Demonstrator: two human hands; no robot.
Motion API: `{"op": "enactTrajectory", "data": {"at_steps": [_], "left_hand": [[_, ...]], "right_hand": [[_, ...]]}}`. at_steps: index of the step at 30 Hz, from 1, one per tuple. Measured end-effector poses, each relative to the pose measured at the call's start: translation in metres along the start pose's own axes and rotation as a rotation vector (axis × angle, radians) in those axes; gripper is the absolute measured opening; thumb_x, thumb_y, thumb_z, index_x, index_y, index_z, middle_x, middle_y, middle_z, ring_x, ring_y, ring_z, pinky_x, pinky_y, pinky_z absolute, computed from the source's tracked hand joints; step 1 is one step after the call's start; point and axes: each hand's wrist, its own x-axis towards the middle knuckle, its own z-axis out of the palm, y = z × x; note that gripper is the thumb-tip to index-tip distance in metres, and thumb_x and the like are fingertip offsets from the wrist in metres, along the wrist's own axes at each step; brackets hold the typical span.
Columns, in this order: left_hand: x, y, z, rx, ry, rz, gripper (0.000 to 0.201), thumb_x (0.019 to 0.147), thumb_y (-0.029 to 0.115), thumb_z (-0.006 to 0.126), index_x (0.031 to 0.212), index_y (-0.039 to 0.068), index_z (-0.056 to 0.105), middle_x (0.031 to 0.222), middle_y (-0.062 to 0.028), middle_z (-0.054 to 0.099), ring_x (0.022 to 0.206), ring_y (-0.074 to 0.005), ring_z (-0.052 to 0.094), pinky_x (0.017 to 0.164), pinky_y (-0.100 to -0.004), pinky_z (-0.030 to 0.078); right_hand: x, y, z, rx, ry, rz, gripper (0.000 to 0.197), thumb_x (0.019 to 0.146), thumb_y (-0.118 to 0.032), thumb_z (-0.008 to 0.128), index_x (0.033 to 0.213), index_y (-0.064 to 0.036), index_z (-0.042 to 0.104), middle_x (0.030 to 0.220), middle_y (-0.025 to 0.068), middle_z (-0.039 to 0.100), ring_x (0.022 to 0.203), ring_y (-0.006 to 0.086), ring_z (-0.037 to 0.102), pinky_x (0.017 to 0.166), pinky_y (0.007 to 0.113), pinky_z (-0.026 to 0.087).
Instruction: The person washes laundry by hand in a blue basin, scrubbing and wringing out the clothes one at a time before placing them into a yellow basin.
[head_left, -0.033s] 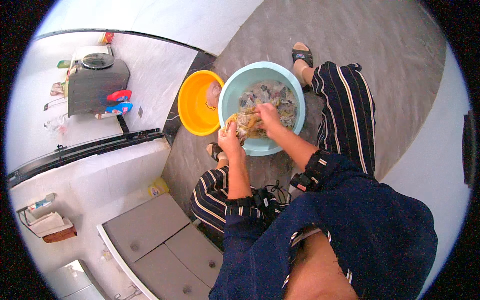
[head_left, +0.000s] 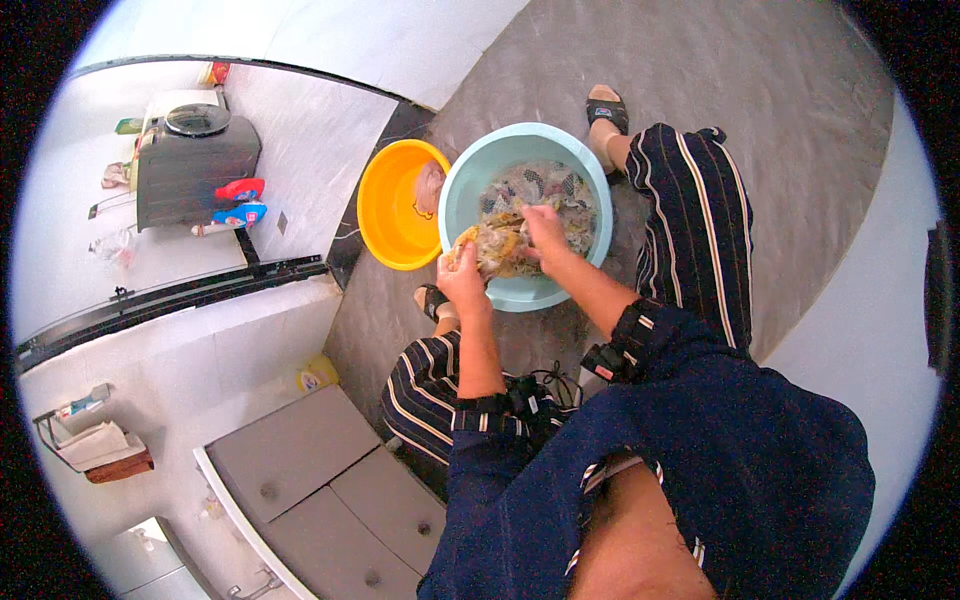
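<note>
work in hand, apparently partway: bunched yellowish cloth [head_left: 494, 250] pinched between the fingers of left hand [head_left: 461, 276] and right hand [head_left: 545, 232], above the near left part of the light blue basin [head_left: 460, 185]; patterned fabric [head_left: 548, 187] in the basin beyond, seemingly left to handle; pinkish item [head_left: 429, 187] in the yellow basin [head_left: 380, 212] at left. hard to make out: fingertips behind folds, any join between held cloth and fabric below.

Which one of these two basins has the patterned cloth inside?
The pale blue basin, larger and on the right: patterned cloth lies inside it. The yellow basin, on the left, shows a pinkish thing inside instead.
</note>
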Motion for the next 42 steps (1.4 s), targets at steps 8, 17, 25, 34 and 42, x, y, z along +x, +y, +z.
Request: {"op": "enactTrajectory", "data": {"at_steps": [8, 17, 25, 34, 42], "left_hand": [[-0.05, -0.007, 0.039, 0.716, -0.273, 0.592, 0.021, 0.071, 0.018, 0.064, 0.08, 0.0, 0.058, 0.079, -0.0188, 0.059, 0.074, -0.0385, 0.057, 0.068, -0.0427, 0.046], [-0.022, 0.013, 0.024, 0.732, -0.114, 0.541, 0.023, 0.075, 0.024, 0.059, 0.074, 0.002, 0.057, 0.069, -0.0231, 0.058, 0.065, -0.0417, 0.057, 0.058, -0.0468, 0.045], [-0.021, -0.012, -0.009, 0.946, -0.115, 0.249, 0.026, 0.078, 0.029, 0.055, 0.08, 0.003, 0.058, 0.077, -0.021, 0.061, 0.074, -0.0418, 0.058, 0.065, -0.0502, 0.045], [-0.074, 0.053, 0.008, 0.812, -0.212, 0.785, 0.021, 0.075, 0.025, 0.062, 0.075, 0.005, 0.055, 0.083, -0.0141, 0.059, 0.079, -0.0362, 0.057, 0.066, -0.0452, 0.046], [-0.045, 0.091, 0.0, 0.831, -0.053, 0.501, 0.02, 0.075, 0.023, 0.06, 0.074, 0.004, 0.055, 0.075, -0.0153, 0.057, 0.074, -0.0363, 0.057, 0.065, -0.0458, 0.046]], "right_hand": [[0.048, 0.052, -0.021, 0.753, -0.866, 0.421, 0.039, 0.092, -0.041, 0.047, 0.104, -0.0055, 0.057, 0.093, 0.0096, 0.063, 0.08, 0.0235, 0.062, 0.074, 0.039, 0.052], [0.014, 0.025, 0.003, 0.602, -0.648, 0.345, 0.043, 0.093, -0.047, 0.044, 0.106, -0.0083, 0.058, 0.099, 0.0068, 0.063, 0.082, 0.0221, 0.062, 0.075, 0.039, 0.051], [-0.01, 0.045, 0.0, 0.398, -0.379, 0.338, 0.043, 0.092, -0.047, 0.043, 0.103, -0.0082, 0.059, 0.09, 0.0069, 0.063, 0.075, 0.023, 0.062, 0.07, 0.038, 0.052], [-0.005, 0.021, -0.006, 0.553, -0.841, 0.396, 0.04, 0.092, -0.045, 0.043, 0.105, -0.0105, 0.058, 0.092, 0.0082, 0.064, 0.081, 0.0225, 0.062, 0.074, 0.038, 0.052], [-0.062, -0.022, 0.018, 0.537, -0.768, 0.376, 0.033, 0.092, -0.038, 0.039, 0.098, -0.0121, 0.058, 0.098, 0.0081, 0.063, 0.09, 0.026, 0.061, 0.082, 0.043, 0.049]]}}
